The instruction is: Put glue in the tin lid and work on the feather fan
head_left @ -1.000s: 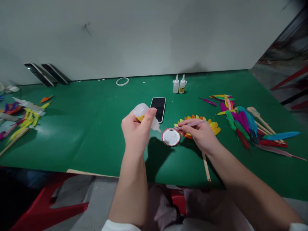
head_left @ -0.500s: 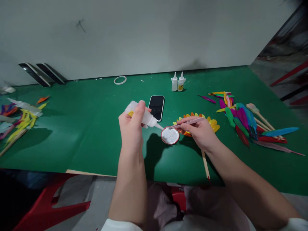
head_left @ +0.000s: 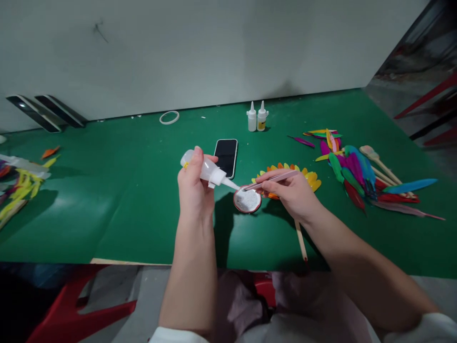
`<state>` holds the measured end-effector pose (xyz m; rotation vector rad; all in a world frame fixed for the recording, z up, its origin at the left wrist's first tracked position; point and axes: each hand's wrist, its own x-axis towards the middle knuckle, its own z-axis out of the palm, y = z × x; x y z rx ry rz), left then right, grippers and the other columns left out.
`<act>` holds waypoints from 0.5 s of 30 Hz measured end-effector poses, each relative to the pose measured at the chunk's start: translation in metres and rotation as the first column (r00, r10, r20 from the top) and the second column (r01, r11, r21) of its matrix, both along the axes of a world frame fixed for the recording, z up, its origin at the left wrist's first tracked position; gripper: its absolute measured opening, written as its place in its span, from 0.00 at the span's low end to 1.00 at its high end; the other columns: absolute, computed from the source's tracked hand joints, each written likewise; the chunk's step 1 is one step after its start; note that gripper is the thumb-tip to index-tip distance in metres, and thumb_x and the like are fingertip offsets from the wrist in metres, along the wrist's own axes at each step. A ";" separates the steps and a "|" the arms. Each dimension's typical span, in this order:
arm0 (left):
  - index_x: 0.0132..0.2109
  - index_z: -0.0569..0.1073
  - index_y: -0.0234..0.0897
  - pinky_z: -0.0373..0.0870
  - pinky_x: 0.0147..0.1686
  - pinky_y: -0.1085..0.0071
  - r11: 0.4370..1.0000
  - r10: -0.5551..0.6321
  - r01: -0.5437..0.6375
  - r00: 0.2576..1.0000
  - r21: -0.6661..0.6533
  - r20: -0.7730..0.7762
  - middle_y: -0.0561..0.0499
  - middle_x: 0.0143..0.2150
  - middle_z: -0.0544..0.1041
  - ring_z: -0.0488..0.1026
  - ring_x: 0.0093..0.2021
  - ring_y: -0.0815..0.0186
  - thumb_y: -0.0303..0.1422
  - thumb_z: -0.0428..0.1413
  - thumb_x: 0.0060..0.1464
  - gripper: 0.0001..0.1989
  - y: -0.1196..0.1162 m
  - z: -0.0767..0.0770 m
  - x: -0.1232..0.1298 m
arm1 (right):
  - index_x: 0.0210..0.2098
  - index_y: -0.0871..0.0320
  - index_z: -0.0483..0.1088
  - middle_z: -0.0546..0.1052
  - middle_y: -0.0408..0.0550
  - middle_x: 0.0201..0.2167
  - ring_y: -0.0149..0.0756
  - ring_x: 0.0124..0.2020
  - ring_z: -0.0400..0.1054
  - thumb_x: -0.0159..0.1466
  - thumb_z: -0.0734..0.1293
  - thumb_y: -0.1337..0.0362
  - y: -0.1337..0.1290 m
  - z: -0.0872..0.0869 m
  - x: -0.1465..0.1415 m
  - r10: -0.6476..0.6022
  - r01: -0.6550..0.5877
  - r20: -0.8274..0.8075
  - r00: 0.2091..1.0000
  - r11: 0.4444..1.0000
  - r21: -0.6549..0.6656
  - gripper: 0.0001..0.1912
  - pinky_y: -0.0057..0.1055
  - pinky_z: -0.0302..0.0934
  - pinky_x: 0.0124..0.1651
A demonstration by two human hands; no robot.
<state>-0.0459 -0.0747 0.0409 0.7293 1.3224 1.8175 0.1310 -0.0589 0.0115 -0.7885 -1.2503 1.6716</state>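
A small white glue bottle (head_left: 205, 168) is held tilted in the left hand (head_left: 194, 188), w/ the fingers wrapped tight round its body, so that grip is pressed on the bottle. Its tip is pointed down and to the right, just at the rim of a little round red lid (head_left: 247, 200) that is filled w/ something white. The lid is set on the green table (head_left: 135, 200), near the front edge. Thin pink tweezers (head_left: 269, 180) are pinched in the right hand (head_left: 291, 193), thumb and fingers squeezed on them, and the tweezer tip is held just over the lid. A paper flower w/ yellow and orange petals (head_left: 310, 177) is partly hidden under that hand, w/ a wooden stick (head_left: 300, 240) running toward the table edge. A black phone (head_left: 226, 157) is laid just behind the bottle. Two more small bottles (head_left: 257, 117) are stood farther back, and a pile of bright feathers (head_left: 353, 174) is spread well to the right. Trouble is likely if the bottle is squeezed too hard: too much glue could be pushed out, over the rim and onto the table, maybe near the phone. The lid is light, so it could be bumped or tipped by the nozzle or tweezers, and glue on the fingers could make things stick
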 end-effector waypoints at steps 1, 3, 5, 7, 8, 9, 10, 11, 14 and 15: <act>0.24 0.70 0.35 0.59 0.17 0.76 1.000 0.005 -0.005 1.000 -0.010 -0.005 0.56 0.18 0.61 0.58 0.16 0.76 0.48 0.56 0.47 0.19 0.000 0.000 0.000 | 0.28 0.55 0.77 0.78 0.44 0.24 0.29 0.24 0.70 0.51 0.72 0.62 0.000 0.000 0.000 0.000 0.000 0.000 1.000 1.000 -0.004 0.05 0.26 0.63 0.27; 0.24 0.70 0.35 0.57 0.16 0.77 1.000 0.012 -0.012 1.000 -0.021 -0.012 0.55 0.18 0.61 0.58 0.16 0.76 0.48 0.56 0.47 0.19 0.000 0.000 0.001 | 0.28 0.55 0.77 0.78 0.44 0.24 0.30 0.25 0.69 0.50 0.72 0.62 0.000 0.000 0.000 0.001 -0.001 0.005 1.000 1.000 -0.009 0.05 0.26 0.62 0.27; 0.24 0.71 0.35 0.57 0.16 0.77 1.000 0.013 -0.014 1.000 -0.021 -0.014 0.55 0.18 0.61 0.58 0.16 0.76 0.47 0.56 0.47 0.18 0.001 0.000 0.001 | 0.28 0.55 0.77 0.78 0.44 0.24 0.29 0.24 0.69 0.50 0.72 0.62 0.000 0.000 0.000 0.000 0.000 0.013 1.000 1.000 -0.007 0.06 0.26 0.62 0.27; 0.24 0.71 0.36 0.58 0.17 0.77 1.000 0.012 -0.012 1.000 -0.018 -0.013 0.56 0.18 0.61 0.58 0.16 0.76 0.46 0.56 0.47 0.17 0.000 0.000 0.001 | 0.28 0.55 0.77 0.78 0.43 0.24 0.29 0.24 0.68 0.50 0.73 0.61 -0.001 0.001 0.000 -0.001 0.001 0.019 1.000 1.000 -0.006 0.06 0.26 0.61 0.27; 0.24 0.71 0.36 0.58 0.17 0.76 1.000 0.010 -0.010 1.000 -0.021 -0.017 0.56 0.18 0.60 0.58 0.16 0.76 0.46 0.56 0.47 0.17 0.000 0.000 0.001 | 0.28 0.55 0.77 0.78 0.43 0.24 0.29 0.24 0.68 0.50 0.73 0.61 -0.001 0.001 0.000 -0.001 0.002 0.022 1.000 1.000 -0.006 0.06 0.26 0.61 0.27; 0.24 0.71 0.36 0.58 0.17 0.76 1.000 0.006 -0.006 1.000 -0.026 -0.025 0.56 0.18 0.60 0.58 0.16 0.76 0.46 0.56 0.48 0.17 0.000 0.000 0.001 | 0.28 0.54 0.77 0.78 0.43 0.24 0.29 0.24 0.68 0.50 0.73 0.61 -0.001 0.001 0.000 -0.001 0.001 0.026 1.000 1.000 -0.006 0.06 0.26 0.61 0.27; 0.25 0.71 0.36 0.58 0.18 0.76 0.999 0.000 -0.001 0.999 -0.032 -0.038 0.56 0.18 0.60 0.58 0.16 0.75 0.46 0.55 0.48 0.17 0.000 0.000 0.001 | 0.28 0.54 0.77 0.78 0.43 0.24 0.30 0.24 0.69 0.50 0.73 0.61 -0.001 0.001 0.000 -0.002 0.003 0.031 1.000 1.000 -0.007 0.06 0.27 0.61 0.27; 0.25 0.72 0.36 0.58 0.18 0.76 0.999 -0.007 0.005 0.999 -0.038 -0.053 0.55 0.18 0.60 0.59 0.16 0.75 0.47 0.55 0.49 0.18 -0.001 0.000 0.001 | 0.28 0.55 0.77 0.78 0.44 0.24 0.30 0.24 0.69 0.50 0.73 0.60 -0.001 0.001 -0.001 -0.005 0.005 0.039 0.999 1.000 -0.007 0.07 0.27 0.61 0.27; 0.26 0.72 0.36 0.59 0.18 0.75 0.999 -0.018 0.014 0.996 -0.041 -0.090 0.55 0.19 0.61 0.59 0.17 0.75 0.49 0.53 0.50 0.19 -0.001 0.000 0.001 | 0.28 0.55 0.77 0.78 0.44 0.24 0.32 0.25 0.69 0.49 0.73 0.59 -0.001 0.001 -0.001 -0.010 0.011 0.063 0.998 1.000 -0.005 0.08 0.28 0.62 0.27; 0.26 0.72 0.36 0.59 0.18 0.75 0.999 -0.017 0.013 0.995 -0.039 -0.095 0.55 0.19 0.61 0.59 0.17 0.75 0.49 0.53 0.50 0.19 -0.001 0.000 0.001 | 0.27 0.55 0.77 0.78 0.44 0.24 0.32 0.25 0.69 0.49 0.73 0.59 -0.001 0.001 -0.001 -0.011 0.012 0.067 0.998 1.000 -0.006 0.08 0.28 0.62 0.27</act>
